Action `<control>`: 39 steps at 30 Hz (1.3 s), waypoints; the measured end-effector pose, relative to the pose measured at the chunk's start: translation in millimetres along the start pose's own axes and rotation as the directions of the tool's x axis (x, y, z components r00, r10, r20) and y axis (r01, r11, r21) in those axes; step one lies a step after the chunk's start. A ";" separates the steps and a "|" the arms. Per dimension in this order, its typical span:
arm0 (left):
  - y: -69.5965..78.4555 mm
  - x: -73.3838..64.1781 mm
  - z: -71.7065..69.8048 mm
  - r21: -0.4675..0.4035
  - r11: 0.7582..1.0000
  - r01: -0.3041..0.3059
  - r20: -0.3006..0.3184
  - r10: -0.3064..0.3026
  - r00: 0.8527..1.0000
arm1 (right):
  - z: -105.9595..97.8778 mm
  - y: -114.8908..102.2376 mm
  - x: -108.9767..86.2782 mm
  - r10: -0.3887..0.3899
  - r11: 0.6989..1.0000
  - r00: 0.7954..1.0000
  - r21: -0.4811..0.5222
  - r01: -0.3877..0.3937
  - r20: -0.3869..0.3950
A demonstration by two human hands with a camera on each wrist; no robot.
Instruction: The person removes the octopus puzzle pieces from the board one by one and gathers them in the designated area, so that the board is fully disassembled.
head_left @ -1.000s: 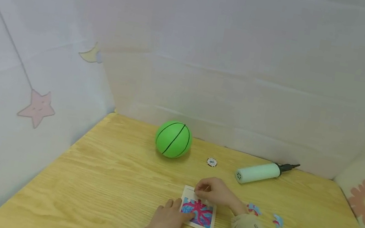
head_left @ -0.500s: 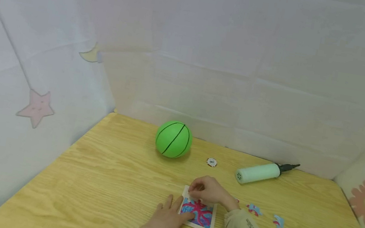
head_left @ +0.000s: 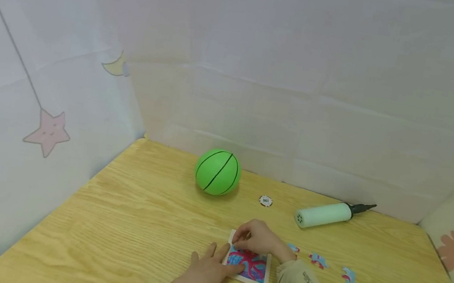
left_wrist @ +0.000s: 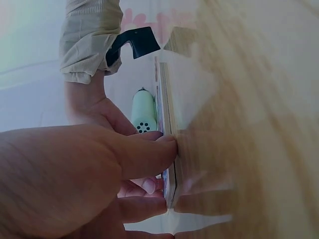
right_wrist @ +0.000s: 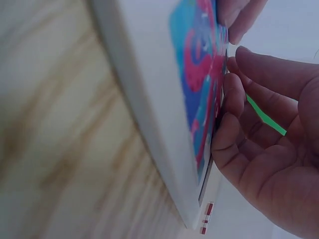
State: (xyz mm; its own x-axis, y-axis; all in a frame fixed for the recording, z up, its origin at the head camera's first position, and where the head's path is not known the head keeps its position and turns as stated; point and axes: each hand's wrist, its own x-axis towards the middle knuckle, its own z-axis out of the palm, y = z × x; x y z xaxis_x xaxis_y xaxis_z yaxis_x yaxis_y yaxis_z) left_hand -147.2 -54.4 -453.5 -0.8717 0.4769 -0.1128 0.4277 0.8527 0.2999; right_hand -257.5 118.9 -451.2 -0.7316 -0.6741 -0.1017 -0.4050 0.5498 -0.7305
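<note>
A small octopus jigsaw puzzle [head_left: 253, 269] in a white frame lies on the wooden table. My left hand [head_left: 203, 276] rests at its left side, fingers spread on the tabletop and thumb laid over the picture. In the left wrist view that thumb [left_wrist: 149, 154] presses the puzzle's edge. Over the top of the puzzle is my right hand [head_left: 258, 238], its fingers bent and fingertips right at the upper left of the picture. Up close, its fingers [right_wrist: 234, 94] touch the puzzle's face; I cannot tell whether a piece is between them.
Loose jigsaw pieces [head_left: 317, 260] lie right of the puzzle, one partly behind the right wrist. Farther back are a green ball [head_left: 217, 172], a poker chip [head_left: 265, 201] and a pale green hand pump [head_left: 324, 215]. White patterned sheets surround the table.
My right hand has moved left and lower over the puzzle's top, uncovering another loose piece beside the wrist. My left hand has stayed nearly in place.
</note>
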 end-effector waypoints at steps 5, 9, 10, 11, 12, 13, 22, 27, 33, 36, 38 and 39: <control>0.8 -0.6 -1.1 -0.011 1.000 0.002 0.002 -0.002 1.000 | 1.4 2.6 2.0 -0.012 1.000 1.000 -0.021 0.012 0.003; 1.3 0.5 -1.8 -0.015 1.000 0.010 0.007 -0.010 1.000 | 1.8 3.0 2.7 -0.006 1.000 1.000 -0.027 0.006 -0.004; 1.5 0.9 -2.1 -0.012 1.000 0.012 0.011 -0.012 1.000 | 1.8 2.9 2.6 -0.005 1.000 1.000 -0.028 0.005 -0.004; 1.5 1.4 -2.2 -0.009 1.000 0.016 0.018 -0.016 1.000 | 1.8 2.7 2.5 -0.005 1.000 1.000 -0.027 0.005 -0.005; 1.5 2.0 -2.0 -0.006 1.000 0.019 0.023 -0.019 1.000 | 1.8 2.4 2.3 -0.004 1.000 1.000 -0.027 0.004 -0.005; 1.7 2.2 -2.3 -0.002 1.000 0.023 0.029 -0.023 0.999 | 1.7 2.0 2.0 -0.004 1.000 1.000 -0.025 0.004 -0.005; 3.0 2.0 -2.4 0.014 0.999 0.029 0.037 -0.030 0.999 | 1.6 1.3 1.5 0.000 1.000 1.000 -0.007 0.000 0.000; 3.6 1.2 -3.5 0.017 1.000 0.026 0.037 -0.026 0.999 | 1.4 0.9 1.1 0.013 1.000 1.000 0.010 -0.013 0.008; 3.4 1.4 -3.2 0.023 0.999 0.026 0.050 -0.027 0.998 | 1.4 0.1 0.4 0.014 1.000 1.000 0.025 -0.015 0.016; 3.1 1.8 -2.9 0.026 0.999 0.025 0.051 -0.026 0.998 | 1.1 -0.4 0.4 0.001 1.000 1.000 0.024 -0.002 0.015; 3.1 1.8 -2.9 0.027 0.999 0.023 0.049 -0.025 0.998 | 1.0 -0.3 0.6 -0.004 1.000 1.000 0.018 0.003 0.015; 3.1 1.7 -3.0 0.028 0.999 0.023 0.049 -0.024 0.999 | 0.9 -0.2 0.7 -0.008 1.000 1.000 0.015 0.008 0.014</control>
State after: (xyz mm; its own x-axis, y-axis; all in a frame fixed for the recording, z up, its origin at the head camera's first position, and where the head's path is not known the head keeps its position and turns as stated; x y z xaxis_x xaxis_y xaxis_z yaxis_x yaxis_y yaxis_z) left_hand -148.1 -51.6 -449.9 -0.8689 0.4662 -0.1664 0.4144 0.8689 0.2707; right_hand -257.5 117.9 -451.7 -0.7203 -0.6856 -0.1051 -0.4026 0.5367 -0.7416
